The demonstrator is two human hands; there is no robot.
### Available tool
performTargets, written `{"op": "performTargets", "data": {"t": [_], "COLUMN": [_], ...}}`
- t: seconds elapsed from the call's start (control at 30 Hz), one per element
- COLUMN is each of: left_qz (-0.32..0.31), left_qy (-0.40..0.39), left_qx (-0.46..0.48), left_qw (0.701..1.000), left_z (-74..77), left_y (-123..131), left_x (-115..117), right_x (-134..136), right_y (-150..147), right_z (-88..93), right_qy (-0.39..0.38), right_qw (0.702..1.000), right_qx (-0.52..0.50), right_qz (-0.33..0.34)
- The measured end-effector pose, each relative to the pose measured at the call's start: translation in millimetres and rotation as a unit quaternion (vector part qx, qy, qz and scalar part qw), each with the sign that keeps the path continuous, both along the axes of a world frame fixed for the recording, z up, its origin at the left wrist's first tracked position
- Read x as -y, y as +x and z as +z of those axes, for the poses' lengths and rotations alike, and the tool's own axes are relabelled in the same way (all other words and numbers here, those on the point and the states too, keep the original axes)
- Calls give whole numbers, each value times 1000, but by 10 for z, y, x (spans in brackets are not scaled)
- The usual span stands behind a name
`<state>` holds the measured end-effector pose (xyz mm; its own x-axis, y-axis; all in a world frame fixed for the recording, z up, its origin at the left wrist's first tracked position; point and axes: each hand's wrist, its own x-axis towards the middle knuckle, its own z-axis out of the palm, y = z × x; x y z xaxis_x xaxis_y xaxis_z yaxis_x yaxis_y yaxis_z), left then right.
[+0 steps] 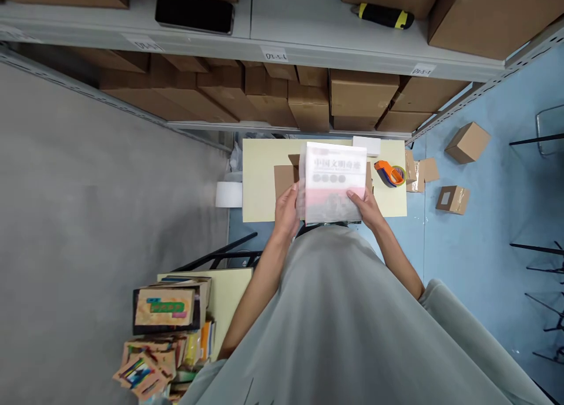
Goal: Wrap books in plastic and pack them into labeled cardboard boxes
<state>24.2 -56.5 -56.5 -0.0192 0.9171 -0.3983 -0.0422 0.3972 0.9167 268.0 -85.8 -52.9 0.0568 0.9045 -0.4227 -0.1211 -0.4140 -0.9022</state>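
A book in cloudy, translucent wrapping is held up in front of me, above a pale yellow table. Chinese characters and a pink band show through the wrap. My left hand grips its left edge, where the wrapping sticks out past the cover. On the right side my right hand clasps the lower corner, thumb lying on the front. Behind the book, partly covered by it, an open cardboard box sits on the table. To its right rests an orange tape dispenser.
A metal shelf with cardboard boxes crosses the top; a black phone and a yellow-black cutter lie on it. Stacked books fill a side table at lower left. Small cartons lie on the blue floor at right.
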Motion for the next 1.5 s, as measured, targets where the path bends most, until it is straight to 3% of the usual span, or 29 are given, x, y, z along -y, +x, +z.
{"op": "performTargets", "data": {"t": [0.1, 0.23, 0.37, 0.5, 0.67, 0.8, 0.9, 0.97, 1.07, 1.13, 1.2, 1.3, 1.4, 1.5], "left_qz": [0, -31, -31, 20, 90, 101, 81, 58, 10, -23, -60, -123, -157, -145], "left_qy": [-63, -73, -75, -50, 0, 12, 2, -10, -33, -35, -18, 56, 120, 81], "left_qx": [106, 183, 155, 119, 71, 59, 85, 112, 134, 120, 67, -108, -283, -348], "left_qw": [992, 980, 985, 991, 993, 993, 993, 992, 990, 992, 996, 985, 939, 923], "left_z": [-17, 34, 19, -39, 20, 148, 218, 211, 95, -31, -164, -341, -505, -687], "left_y": [-30, -18, 21, 59, 138, 152, 55, -42, -159, -201, -238, -349, -516, -630], "left_x": [-6, 34, 82, 100, 107, 69, -11, -77, -169, -223, -276, -348, -381, -370], "right_x": [5, 0, -49, -182, -240, -230, -355, -460, -536, -541, -565, -721, -1001, -1290], "right_y": [49, 75, 87, 51, -205, -469, -449, -316, -85, 20, 94, 207, 312, 321], "right_z": [-49, -97, -106, -155, -67, 149, 222, 223, 216, 235, 282, 408, 559, 652], "right_qy": [-16, -24, 0, 31, 72, 101, 97, 57, -22, -40, -19, 53, 122, 146], "right_qw": [1000, 999, 1000, 993, 957, 947, 942, 964, 992, 991, 989, 965, 924, 872], "right_qx": [-22, -22, 13, 110, 280, 285, 313, 254, 68, 29, 89, 221, 303, 353], "right_qz": [6, 7, 17, 28, 7, 106, 75, 52, 108, 127, 116, 133, 197, 305]}}
